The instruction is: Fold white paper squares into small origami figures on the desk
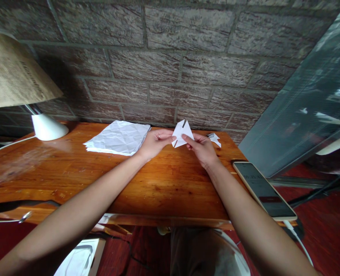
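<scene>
A small piece of folded white paper (182,134) is held up over the far part of the wooden table, with narrow slits at its top and lower left. My left hand (158,142) pinches its left edge between thumb and fingers; a ring shows on one finger. On the other side, my right hand (201,147) grips the right edge, thumb on the front face. Behind the right hand lies a small folded paper figure (214,139), partly hidden. Beside my left hand rests a stack of creased white sheets (118,137).
The wooden table (164,188) meets a brick wall (158,61). A lamp with a white base (47,126) and paper shade (17,73) stands at left. A phone (264,188) with a white cable (298,239) lies at the right edge. A dark strap (23,205) crosses the front left.
</scene>
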A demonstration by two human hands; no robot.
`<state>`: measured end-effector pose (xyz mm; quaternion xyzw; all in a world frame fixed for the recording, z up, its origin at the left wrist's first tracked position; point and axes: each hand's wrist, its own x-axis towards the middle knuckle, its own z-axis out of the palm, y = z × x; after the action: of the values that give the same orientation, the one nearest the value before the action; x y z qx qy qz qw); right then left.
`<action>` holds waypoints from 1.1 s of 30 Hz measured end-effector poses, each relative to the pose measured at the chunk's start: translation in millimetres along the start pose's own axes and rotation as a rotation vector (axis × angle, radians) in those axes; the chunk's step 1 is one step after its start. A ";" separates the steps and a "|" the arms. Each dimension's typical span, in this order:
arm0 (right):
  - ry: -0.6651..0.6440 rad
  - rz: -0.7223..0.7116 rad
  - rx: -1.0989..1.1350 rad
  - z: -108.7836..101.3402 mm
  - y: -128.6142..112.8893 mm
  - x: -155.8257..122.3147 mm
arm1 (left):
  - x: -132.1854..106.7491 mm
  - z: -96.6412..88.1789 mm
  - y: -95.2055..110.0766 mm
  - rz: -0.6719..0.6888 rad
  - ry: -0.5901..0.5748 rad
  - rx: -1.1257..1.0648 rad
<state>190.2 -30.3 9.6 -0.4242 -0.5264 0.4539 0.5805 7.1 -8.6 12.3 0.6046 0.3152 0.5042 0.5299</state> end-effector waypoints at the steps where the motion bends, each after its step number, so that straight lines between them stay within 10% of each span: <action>1: 0.010 0.006 0.014 -0.4 0.5 0.4 | -0.5 0.9 0.6 -0.005 -0.018 -0.019; 16: -0.055 -0.024 0.119 4.6 -5.9 -4.5 | -2.2 3.3 4.2 0.056 -0.062 0.111; 33: -0.036 0.049 0.181 1.2 -0.4 -0.1 | 1.7 0.4 -1.0 -0.080 -0.059 -0.216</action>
<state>189.0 -30.5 10.1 -0.3748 -0.4829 0.5213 0.5956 8.1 -6.9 11.9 0.5454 0.2674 0.4957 0.6207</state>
